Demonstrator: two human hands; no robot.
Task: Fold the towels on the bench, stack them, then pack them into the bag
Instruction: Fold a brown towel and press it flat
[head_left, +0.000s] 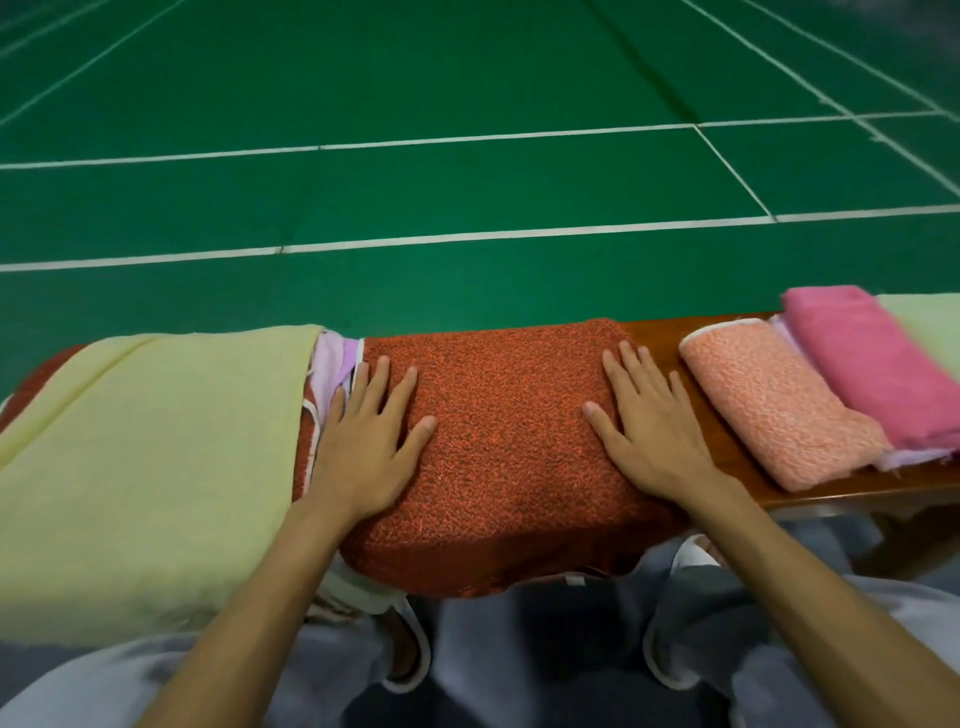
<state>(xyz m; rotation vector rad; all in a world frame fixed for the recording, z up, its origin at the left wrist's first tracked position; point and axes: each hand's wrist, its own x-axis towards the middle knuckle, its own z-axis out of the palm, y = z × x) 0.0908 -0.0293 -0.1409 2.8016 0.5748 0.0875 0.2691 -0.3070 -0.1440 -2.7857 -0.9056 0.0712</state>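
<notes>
- The red towel (498, 431) lies across the middle of the tabletop (727, 452). Its near edge hangs over the front edge toward the person's lap.
- The left grip (371, 441) rests flat on the left part of the red towel, released, fingers straight and spread.
- The right grip (649, 431) rests flat on the right part of the same towel, likewise released, fingers straight and spread.
- Just left of the red towel, a lilac towel (332, 358) shows from under a large yellow towel (145, 457), which drapes over the tabletop's left end.
- Right of the red towel, past a strip of bare wood, lies a folded peach towel (769, 400). A pink towel (872, 369) lies against its far side.
- A pale green towel (924, 317) sits at the right frame edge, blurred.
- Beyond the tabletop lies a green court floor (467, 78) with white lines.
</notes>
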